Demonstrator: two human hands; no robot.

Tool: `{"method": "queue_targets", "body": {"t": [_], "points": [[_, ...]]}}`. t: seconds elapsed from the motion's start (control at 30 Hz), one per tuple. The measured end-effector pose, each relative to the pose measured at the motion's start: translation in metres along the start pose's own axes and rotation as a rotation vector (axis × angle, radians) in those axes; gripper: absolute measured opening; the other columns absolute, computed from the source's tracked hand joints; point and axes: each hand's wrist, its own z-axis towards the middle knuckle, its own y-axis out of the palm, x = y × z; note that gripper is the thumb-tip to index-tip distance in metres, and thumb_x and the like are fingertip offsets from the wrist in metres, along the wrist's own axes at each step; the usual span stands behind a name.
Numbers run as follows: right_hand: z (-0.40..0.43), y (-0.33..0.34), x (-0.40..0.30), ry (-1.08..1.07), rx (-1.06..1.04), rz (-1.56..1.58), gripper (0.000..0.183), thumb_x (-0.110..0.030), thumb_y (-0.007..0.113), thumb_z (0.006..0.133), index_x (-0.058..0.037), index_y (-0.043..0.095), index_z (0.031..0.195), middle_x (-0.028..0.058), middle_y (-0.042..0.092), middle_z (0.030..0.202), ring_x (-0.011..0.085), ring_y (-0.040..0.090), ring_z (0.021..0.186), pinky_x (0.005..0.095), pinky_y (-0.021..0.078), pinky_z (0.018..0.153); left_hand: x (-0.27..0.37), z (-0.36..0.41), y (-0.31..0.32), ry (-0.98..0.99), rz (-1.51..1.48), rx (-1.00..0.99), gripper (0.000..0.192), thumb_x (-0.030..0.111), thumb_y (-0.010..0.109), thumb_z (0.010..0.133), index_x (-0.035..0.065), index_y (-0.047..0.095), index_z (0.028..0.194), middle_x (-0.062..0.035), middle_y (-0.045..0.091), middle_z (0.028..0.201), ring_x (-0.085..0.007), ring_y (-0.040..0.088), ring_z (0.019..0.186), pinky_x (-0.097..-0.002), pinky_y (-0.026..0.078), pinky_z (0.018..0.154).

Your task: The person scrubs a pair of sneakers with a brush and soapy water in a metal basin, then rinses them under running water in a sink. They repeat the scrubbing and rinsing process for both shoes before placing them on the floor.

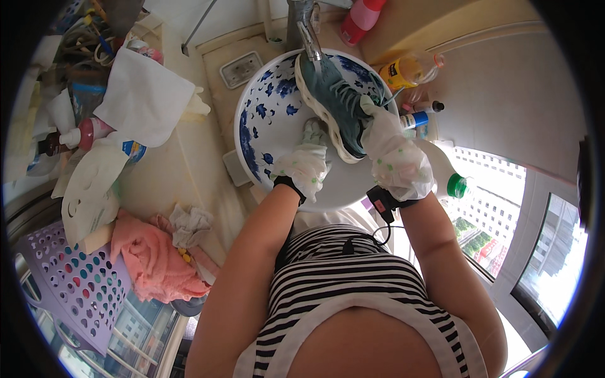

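Note:
A teal lace-up sneaker (331, 94) with a white sole is held tilted over a white basin (255, 141) with blue floral decoration. My right hand (394, 146), in a loose clear plastic glove with green spots, grips the shoe at its heel and collar. The chrome faucet (309, 40) reaches over the toe, and water seems to run from it onto the upper. My left hand (305, 163), gloved the same way, is inside the basin beside the sole. Its fingers point away from me; whether they hold anything is unclear.
Right of the basin are an orange-labelled bottle (401, 73), a blue-capped tube (416, 120) and a green-capped bottle (456, 185). A pink bottle (361, 21) stands behind. Leftward are a white cloth (146, 94), a coral towel (156, 260) and a purple perforated basket (75, 283).

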Motion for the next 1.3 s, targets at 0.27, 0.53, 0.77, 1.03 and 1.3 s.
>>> {"method": "queue_targets", "body": {"t": [0.27, 0.53, 0.77, 1.03, 1.3], "points": [[0.019, -0.028, 0.043, -0.603, -0.149, -0.534, 0.018, -0.013, 0.064, 0.099, -0.0026, 0.070, 0.113, 0.0066, 0.064, 0.080, 0.0147, 0.061, 0.074, 0.0300, 0.0489, 0.066, -0.012, 0.011, -0.040, 0.003, -0.080, -0.255, 0.064, 0.040, 0.059, 0.099, -0.0071, 0.053, 0.142, -0.0231, 0.050, 0.153, -0.0382, 0.043, 0.145, -0.0440, 0.035, 0.121], [-0.041, 0.009, 0.040, -0.945, -0.004, -0.808, 0.022, -0.002, 0.064, 0.092, 0.0013, 0.071, 0.113, 0.0145, 0.071, 0.091, 0.0238, 0.070, 0.086, 0.0315, 0.0542, 0.077, -0.050, 0.026, -0.052, -0.786, -1.665, -0.108, 0.061, 0.037, 0.066, 0.097, -0.0041, 0.057, 0.140, -0.0145, 0.065, 0.139, -0.0289, 0.059, 0.130, -0.0385, 0.042, 0.113], [-0.001, 0.053, 0.089, 0.331, 0.003, 0.237, 0.019, 0.004, 0.069, 0.091, -0.0026, 0.063, 0.108, 0.0123, 0.070, 0.098, 0.0286, 0.072, 0.088, 0.0413, 0.0603, 0.076, -0.070, 0.057, -0.066, -0.777, -1.514, 0.406, 0.073, 0.038, 0.081, 0.086, -0.0042, 0.055, 0.140, -0.0170, 0.067, 0.130, -0.0272, 0.065, 0.119, -0.0342, 0.050, 0.104], [-0.009, 0.042, 0.074, 0.014, -0.237, -0.038, 0.025, -0.012, 0.069, 0.094, -0.0022, 0.068, 0.117, 0.0091, 0.074, 0.097, 0.0210, 0.069, 0.087, 0.0345, 0.0551, 0.079, -0.069, 0.091, -0.071, -0.863, -1.143, 0.167, 0.059, 0.032, 0.076, 0.089, -0.0034, 0.058, 0.133, -0.0225, 0.073, 0.114, -0.0390, 0.072, 0.101, -0.0431, 0.056, 0.090], [-0.025, -0.023, -0.026, -0.089, -0.420, -0.588, 0.051, -0.042, 0.056, 0.102, -0.0014, 0.063, 0.132, 0.0112, 0.074, 0.112, 0.0193, 0.069, 0.104, 0.0308, 0.0530, 0.093, -0.073, 0.086, -0.057, -0.856, -1.123, 0.122, 0.061, 0.044, 0.066, 0.098, -0.0031, 0.060, 0.135, -0.0259, 0.068, 0.130, -0.0405, 0.066, 0.120, -0.0445, 0.050, 0.103]]}}
